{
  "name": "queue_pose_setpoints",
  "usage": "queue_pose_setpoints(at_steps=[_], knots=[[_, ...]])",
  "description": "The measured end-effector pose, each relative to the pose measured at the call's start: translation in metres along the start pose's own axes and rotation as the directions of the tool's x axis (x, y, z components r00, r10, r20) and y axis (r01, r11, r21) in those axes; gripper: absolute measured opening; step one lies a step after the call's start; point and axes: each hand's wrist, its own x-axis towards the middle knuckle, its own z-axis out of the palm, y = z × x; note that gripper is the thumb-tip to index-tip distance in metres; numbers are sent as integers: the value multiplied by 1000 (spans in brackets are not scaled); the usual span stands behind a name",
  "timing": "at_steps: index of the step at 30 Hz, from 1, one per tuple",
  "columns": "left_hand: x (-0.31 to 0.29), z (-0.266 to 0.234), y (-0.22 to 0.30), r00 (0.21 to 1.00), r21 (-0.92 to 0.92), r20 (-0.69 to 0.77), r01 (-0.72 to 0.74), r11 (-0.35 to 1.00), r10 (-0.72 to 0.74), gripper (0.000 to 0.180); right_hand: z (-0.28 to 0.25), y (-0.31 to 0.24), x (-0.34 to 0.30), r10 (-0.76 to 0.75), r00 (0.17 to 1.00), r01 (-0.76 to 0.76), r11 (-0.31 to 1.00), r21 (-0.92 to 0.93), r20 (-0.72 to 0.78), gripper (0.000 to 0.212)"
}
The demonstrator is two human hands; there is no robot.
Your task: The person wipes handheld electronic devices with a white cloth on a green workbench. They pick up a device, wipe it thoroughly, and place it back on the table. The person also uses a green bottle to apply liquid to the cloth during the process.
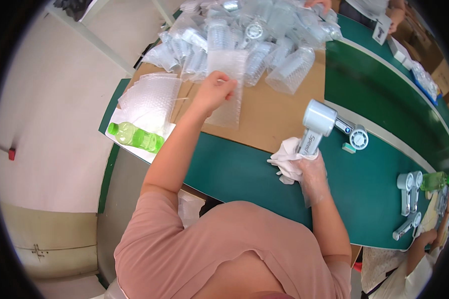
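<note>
My left hand [216, 93] is closed, its fingertips pinched on a clear bubble-wrap bag [229, 112] that lies flat on the brown cardboard. Its fingertips partly cover the bag. In my right hand [312, 172], which wears a thin clear plastic glove, a pale grey handheld fan [319, 117] is gripped by its handle, head up. A white cloth [286, 158] is bunched around the lower handle in the same hand. Just beyond this fan, a second handheld fan [358, 137] lies on the green table, next to a small green-and-white block [348, 148].
Bubble-wrapped items [279, 45] pile up at the far side of the cardboard [279, 117]. Flat bubble bags [152, 99] and a green bottle [136, 137] lie at left. Several fans [405, 194] rest at right. Co-workers' hands [396, 15] show at the far right and near right.
</note>
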Motion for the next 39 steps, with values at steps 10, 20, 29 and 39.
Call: queue_pose_setpoints(at_steps=[10, 20, 29, 39], knots=[[-24, -35, -38, 783, 613, 559, -612, 500, 274, 23, 2, -26, -11, 44, 999, -44, 997, 64, -1, 49], [-65, 49, -28, 886, 596, 319, -464, 656, 337, 26, -2, -16, -14, 29, 999, -29, 1000, -3, 13, 58], [-74, 47, -43, 751, 694, 458, -636, 337, 475, 16, -4, -17, -11, 2, 999, 5, 988, -152, 43, 55], [-64, 43, -16, 927, 768, 334, -374, 520, 173, 28, -4, -14, -6, 50, 999, -48, 973, -227, 4, 56]])
